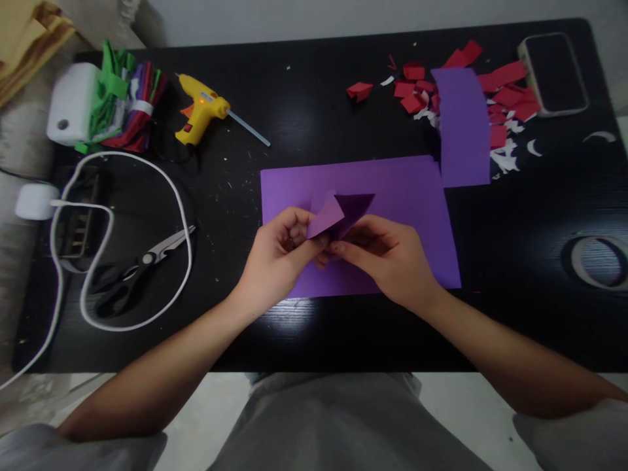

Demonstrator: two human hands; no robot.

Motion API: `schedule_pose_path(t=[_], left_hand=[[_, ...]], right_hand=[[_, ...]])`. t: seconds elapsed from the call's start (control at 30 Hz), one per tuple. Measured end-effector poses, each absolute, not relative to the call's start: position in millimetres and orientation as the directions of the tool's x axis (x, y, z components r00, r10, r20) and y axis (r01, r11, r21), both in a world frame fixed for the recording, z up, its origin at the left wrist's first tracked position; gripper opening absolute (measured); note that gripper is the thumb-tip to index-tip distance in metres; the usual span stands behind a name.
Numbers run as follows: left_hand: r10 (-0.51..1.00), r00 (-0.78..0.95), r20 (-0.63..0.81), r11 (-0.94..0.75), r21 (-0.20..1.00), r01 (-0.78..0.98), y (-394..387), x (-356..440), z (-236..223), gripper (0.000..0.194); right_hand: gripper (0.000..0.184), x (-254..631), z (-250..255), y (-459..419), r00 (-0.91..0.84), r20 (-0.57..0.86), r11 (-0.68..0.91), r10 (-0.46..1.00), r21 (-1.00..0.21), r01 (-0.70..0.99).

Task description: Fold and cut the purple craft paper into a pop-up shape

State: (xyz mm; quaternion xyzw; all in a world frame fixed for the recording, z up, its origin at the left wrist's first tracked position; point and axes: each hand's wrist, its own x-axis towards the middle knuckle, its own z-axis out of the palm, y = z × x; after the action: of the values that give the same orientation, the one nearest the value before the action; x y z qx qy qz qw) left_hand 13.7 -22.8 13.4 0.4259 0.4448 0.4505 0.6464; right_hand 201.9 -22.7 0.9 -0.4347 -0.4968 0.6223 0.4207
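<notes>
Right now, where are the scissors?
In the head view, the scissors lie at the left of the table, mostly within the loop of white cable, lower in frame than the yellow glue gun.

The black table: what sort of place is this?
Probably a craft workspace, though whether home or workshop I can't tell: there's a glue gun, scissors and folded purple paper.
</notes>
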Motion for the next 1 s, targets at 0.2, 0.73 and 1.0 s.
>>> schedule_pose_path(t=[0.2, 0.73, 1.0], left_hand=[[0.961, 0.177, -0.211, 0.239, 0.959, -0.156, -23.0, 13.2, 13.2, 0.015], [0.97, 0.157, -0.185, 0.208, 0.967, -0.149, -22.8, 12.4, 14.7, 0.015], [0.969, 0.142, -0.201, 0.22, 0.966, -0.134, -23.3, 12.6, 14.9, 0.016]], right_hand=[[0.019, 201.8, 0.8, -23.1, -0.268, -0.129, -0.159, 0.955, -0.983, -0.094], [0.03, 201.9, 6.2, -25.2, -0.23, -0.009, -0.011, 0.973, -1.0, -0.008], [0.029, 202.8, 7.9, -25.1, -0.23, -0.023, -0.02, 0.973, -1.0, 0.015]])
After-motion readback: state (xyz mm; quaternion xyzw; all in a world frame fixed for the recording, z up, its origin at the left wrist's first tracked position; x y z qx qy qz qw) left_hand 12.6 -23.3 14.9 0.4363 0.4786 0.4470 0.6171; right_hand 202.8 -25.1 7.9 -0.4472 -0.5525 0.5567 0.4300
